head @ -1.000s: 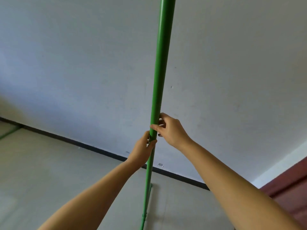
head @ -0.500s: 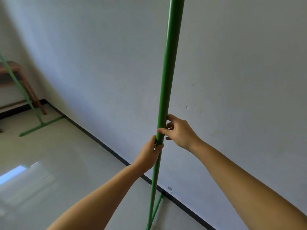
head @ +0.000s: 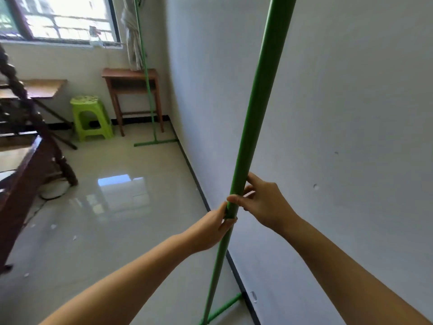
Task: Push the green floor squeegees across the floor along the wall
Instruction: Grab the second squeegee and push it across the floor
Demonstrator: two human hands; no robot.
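A green floor squeegee stands almost upright in front of me, its long handle (head: 254,109) running from the top edge down to its head (head: 222,309) on the floor beside the wall's black baseboard. My left hand (head: 210,227) grips the handle from the left. Just above it, my right hand (head: 263,202) holds the same handle with thumb and fingers wrapped around it. A second green squeegee (head: 150,95) stands in the far corner, its head (head: 155,143) on the floor against the wall.
The white wall (head: 339,113) fills the right side. A glossy tiled floor (head: 121,207) stretches to the left. Dark wooden furniture (head: 28,165) stands at left, a green plastic stool (head: 90,118) and a small wooden table (head: 131,90) under the window.
The view has swung left, from mostly wall to the room's far corner with window, stool and second squeegee. Both hands keep their grip on the handle.
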